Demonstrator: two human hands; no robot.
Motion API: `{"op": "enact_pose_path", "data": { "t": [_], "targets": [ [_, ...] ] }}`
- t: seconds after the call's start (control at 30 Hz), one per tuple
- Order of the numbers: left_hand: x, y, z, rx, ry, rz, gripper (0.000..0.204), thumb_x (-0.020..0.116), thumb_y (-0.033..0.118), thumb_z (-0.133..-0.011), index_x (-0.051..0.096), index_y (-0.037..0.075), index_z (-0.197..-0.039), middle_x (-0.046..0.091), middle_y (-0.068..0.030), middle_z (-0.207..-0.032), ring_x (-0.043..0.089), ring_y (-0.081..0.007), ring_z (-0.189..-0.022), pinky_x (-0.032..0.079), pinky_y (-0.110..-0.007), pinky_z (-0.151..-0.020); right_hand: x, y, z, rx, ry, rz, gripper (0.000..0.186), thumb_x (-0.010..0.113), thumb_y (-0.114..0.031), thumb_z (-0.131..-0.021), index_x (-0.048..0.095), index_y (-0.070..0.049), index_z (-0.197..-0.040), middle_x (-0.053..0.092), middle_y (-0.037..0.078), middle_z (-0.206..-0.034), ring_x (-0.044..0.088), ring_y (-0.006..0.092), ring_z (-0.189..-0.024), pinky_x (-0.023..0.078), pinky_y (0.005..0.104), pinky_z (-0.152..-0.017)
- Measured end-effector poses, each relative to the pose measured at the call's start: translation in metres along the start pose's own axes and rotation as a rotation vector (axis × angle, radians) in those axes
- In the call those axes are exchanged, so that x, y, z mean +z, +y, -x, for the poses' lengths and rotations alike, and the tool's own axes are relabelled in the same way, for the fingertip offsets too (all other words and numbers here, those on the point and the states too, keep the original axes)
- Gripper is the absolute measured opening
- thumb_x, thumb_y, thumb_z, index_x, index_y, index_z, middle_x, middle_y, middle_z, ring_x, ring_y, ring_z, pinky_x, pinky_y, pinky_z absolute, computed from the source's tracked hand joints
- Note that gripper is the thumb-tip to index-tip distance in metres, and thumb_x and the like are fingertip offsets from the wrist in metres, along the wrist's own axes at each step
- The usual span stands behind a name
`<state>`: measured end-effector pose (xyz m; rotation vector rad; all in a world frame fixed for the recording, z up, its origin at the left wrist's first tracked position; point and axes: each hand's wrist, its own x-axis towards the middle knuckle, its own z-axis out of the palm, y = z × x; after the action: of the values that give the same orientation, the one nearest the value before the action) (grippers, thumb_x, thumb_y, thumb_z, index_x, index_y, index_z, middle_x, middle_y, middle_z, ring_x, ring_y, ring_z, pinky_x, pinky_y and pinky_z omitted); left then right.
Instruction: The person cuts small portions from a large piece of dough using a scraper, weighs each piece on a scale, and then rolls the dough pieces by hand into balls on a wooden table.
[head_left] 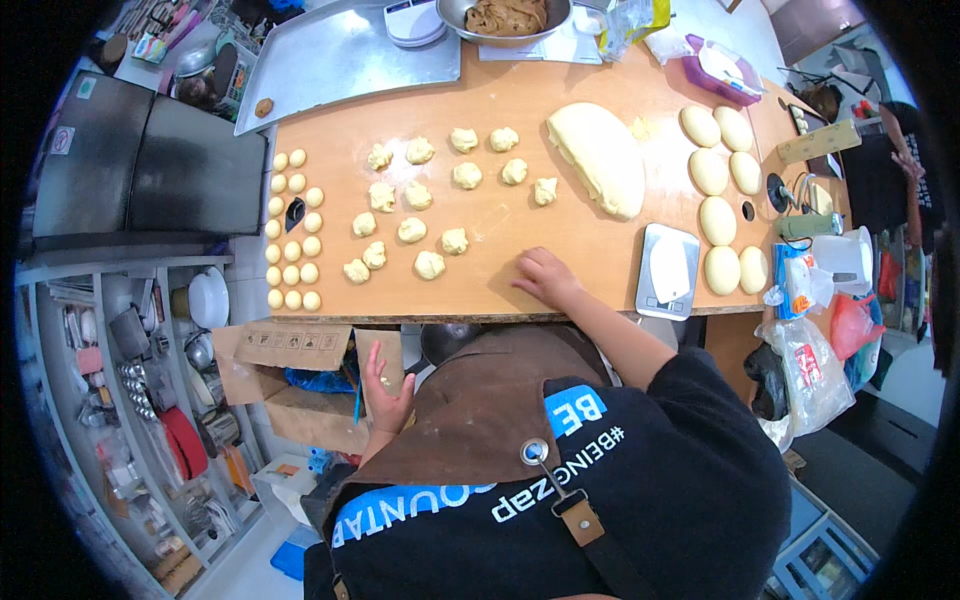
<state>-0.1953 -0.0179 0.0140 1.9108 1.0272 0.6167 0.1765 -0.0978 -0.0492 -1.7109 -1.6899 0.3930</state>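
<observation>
My right hand (548, 277) rests palm down near the table's front edge with its fingers curled together; whatever lies under it, if anything, is hidden. My left hand (385, 393) is off the table, held up before the brown apron (480, 385), fingers apart and nothing held. Several rough dough pieces lie left of the right hand, the nearest a lumpy piece (430, 265). Beyond it sits a large pale slab of dough (600, 160). To its right is a digital scale (668, 270) bearing a white dough scraper (671, 268).
Small smooth dough balls (312, 245) line the table's left end. Larger smooth dough rounds (708, 172) stand at the right. At the back are a metal tray (350, 70) and a metal bowl (540, 38) of brown filling. An opened cardboard box (300, 348) stands below the front edge.
</observation>
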Motion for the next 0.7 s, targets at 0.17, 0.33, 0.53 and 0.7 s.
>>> {"op": "enact_pose_path", "data": {
  "t": [0.17, 0.33, 0.53, 0.7],
  "targets": [
    [0.002, -0.002, 0.0, -0.013, 0.045, 0.002, 0.075, 0.07, 0.013, -0.075, 0.031, -0.001, -0.138, 0.036, -0.0173, -0.141, 0.037, -0.0303, -0.129, 0.038, -0.043, -0.101, -0.003, 0.011, -0.02, 0.157, 0.043, 0.06, 0.034, 0.073, -0.025, -0.073, 0.055, -0.005, -0.094, 0.057, 0.013, -0.099, 0.054, 0.0313, -0.098, 0.046, 0.0383, -0.084],
    [-0.004, 0.011, -0.01, 0.014, -0.009, -0.013, 0.073, 0.068, 0.012, -0.076, 0.031, -0.001, -0.138, 0.034, -0.0172, -0.142, 0.036, -0.0306, -0.13, 0.037, -0.043, -0.101, 0.004, -0.002, -0.004, 0.038, -0.014, 0.007, 0.04, 0.074, -0.025, -0.073, 0.056, -0.005, -0.103, 0.058, 0.013, -0.104, 0.054, 0.0322, -0.104, 0.046, 0.0394, -0.087],
    [-0.009, 0.004, -0.007, -0.016, -0.032, -0.008, 0.075, 0.068, 0.013, -0.077, 0.028, 0.0, -0.139, 0.033, -0.0173, -0.143, 0.035, -0.0309, -0.13, 0.037, -0.043, -0.101, -0.001, 0.013, -0.011, 0.173, 0.079, 0.062, 0.042, 0.074, -0.024, -0.073, 0.056, -0.005, -0.106, 0.057, 0.012, -0.11, 0.054, 0.0309, -0.105, 0.047, 0.0396, -0.087],
    [-0.008, 0.003, -0.011, 0.008, -0.049, -0.026, 0.078, 0.068, 0.012, -0.077, 0.025, 0.001, -0.141, 0.037, -0.0173, -0.141, 0.036, -0.0303, -0.13, 0.037, -0.043, -0.101, 0.009, -0.007, -0.008, 0.162, 0.065, 0.053, 0.041, 0.074, -0.023, -0.072, 0.056, -0.006, -0.105, 0.058, 0.011, -0.109, 0.055, 0.0303, -0.104, 0.048, 0.0382, -0.086]
  ]
}}
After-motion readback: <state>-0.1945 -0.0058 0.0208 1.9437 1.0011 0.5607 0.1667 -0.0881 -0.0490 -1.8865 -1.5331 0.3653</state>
